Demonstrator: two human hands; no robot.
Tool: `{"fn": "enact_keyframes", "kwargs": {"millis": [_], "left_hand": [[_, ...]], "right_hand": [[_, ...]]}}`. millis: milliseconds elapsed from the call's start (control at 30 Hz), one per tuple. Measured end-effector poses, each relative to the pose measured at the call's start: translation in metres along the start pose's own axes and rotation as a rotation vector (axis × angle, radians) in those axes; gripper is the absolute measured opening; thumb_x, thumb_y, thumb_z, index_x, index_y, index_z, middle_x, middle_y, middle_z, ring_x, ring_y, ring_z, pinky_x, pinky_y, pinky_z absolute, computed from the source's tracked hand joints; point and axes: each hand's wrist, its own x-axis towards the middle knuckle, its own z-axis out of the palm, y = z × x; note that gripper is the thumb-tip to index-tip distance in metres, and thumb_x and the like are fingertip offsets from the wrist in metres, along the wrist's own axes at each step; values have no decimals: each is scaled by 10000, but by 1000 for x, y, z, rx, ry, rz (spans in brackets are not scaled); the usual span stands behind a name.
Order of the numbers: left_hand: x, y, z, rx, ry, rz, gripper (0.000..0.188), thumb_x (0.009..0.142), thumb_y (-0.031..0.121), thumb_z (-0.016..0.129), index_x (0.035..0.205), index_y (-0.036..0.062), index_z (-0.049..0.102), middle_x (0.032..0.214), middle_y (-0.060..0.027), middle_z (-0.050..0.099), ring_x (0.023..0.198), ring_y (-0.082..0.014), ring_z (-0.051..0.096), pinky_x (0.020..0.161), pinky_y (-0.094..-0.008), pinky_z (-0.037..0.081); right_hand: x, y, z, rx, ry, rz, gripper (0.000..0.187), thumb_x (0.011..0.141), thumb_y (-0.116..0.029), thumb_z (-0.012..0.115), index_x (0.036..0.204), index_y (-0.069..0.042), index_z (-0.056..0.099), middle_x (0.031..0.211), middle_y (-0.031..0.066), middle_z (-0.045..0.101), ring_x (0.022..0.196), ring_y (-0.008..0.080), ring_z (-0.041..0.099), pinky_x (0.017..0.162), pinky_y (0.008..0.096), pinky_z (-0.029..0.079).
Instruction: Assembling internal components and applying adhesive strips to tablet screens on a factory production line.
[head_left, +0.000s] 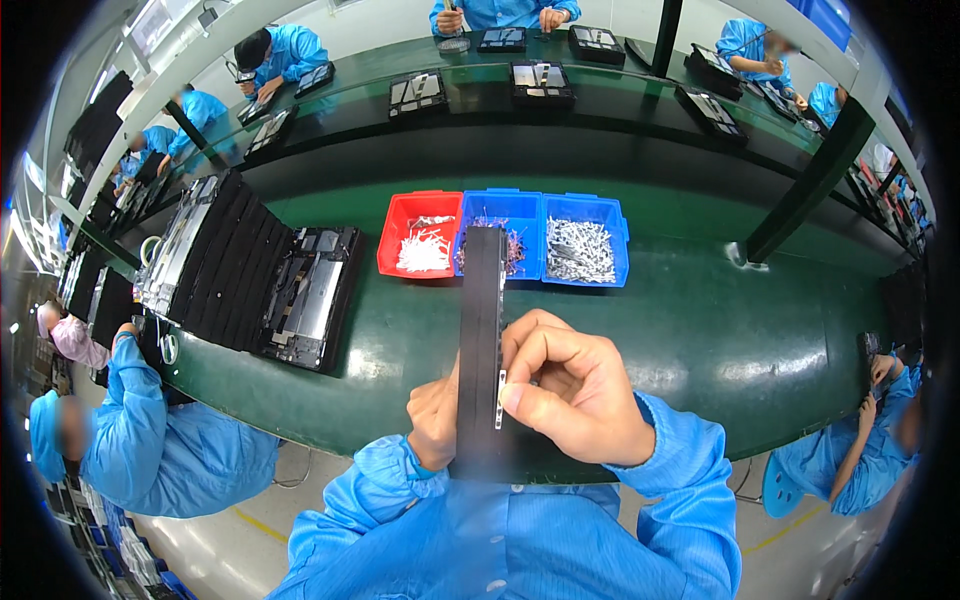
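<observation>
Green workbench (700, 330) with red bin (420, 235), two blue bins (545, 238), stacked black trays (250, 270).

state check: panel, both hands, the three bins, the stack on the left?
Panel: on edge, held between both hands.
Left hand: gripping panel's left side.
Right hand: pinching a small white piece at panel's edge.
Red bin: holds white parts.
Blue bins: hold parts.
Stack: leaning in a row.

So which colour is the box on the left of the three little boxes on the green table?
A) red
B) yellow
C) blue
A: the left box of the row is red and holds white bits, while the two boxes beside it, the middle box and the right box, are blue.
</observation>
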Motion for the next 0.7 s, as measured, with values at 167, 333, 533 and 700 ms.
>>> {"fn": "enact_keyframes", "kwargs": {"millis": [167, 333, 533, 700], "left_hand": [[7, 0, -3, 61, 4, 68, 643, 747, -2, 747, 1344, -149, 561, 753, -137, 707, 563, -202, 687, 513, -292, 519], [15, 5, -2, 16, 40, 116, 653, 734, -16, 748, 1345, -150, 562, 734, -131, 701, 550, -196, 679, 512, -293, 519], [8, -3, 3, 35, 64, 158, 653, 726, -33, 731, 1341, -166, 556, 645, -121, 636, 525, -189, 657, 502, -298, 509], [5, -8, 5, 43, 65, 179, 664, 716, -39, 717, 1343, -177, 548, 589, -96, 566, 478, -183, 609, 485, -312, 491]], "right_hand": [[0, 0, -2, 5, 1, 6, 85, 892, 6, 685, 845, 2, 614, 1052, 99, 542, 937, 129, 535, 832, 266, 455], [0, 0, -1, 25, 3, 30, 91, 881, 16, 681, 824, 3, 611, 1041, 93, 544, 933, 126, 538, 830, 266, 461], [-1, 0, -2, 19, -2, 14, 82, 869, 38, 660, 817, 6, 606, 1030, 90, 545, 919, 125, 542, 814, 265, 468], [0, -2, 0, 10, 3, 19, 84, 862, 40, 659, 812, 4, 602, 1025, 90, 546, 907, 124, 542, 798, 266, 470]]}}
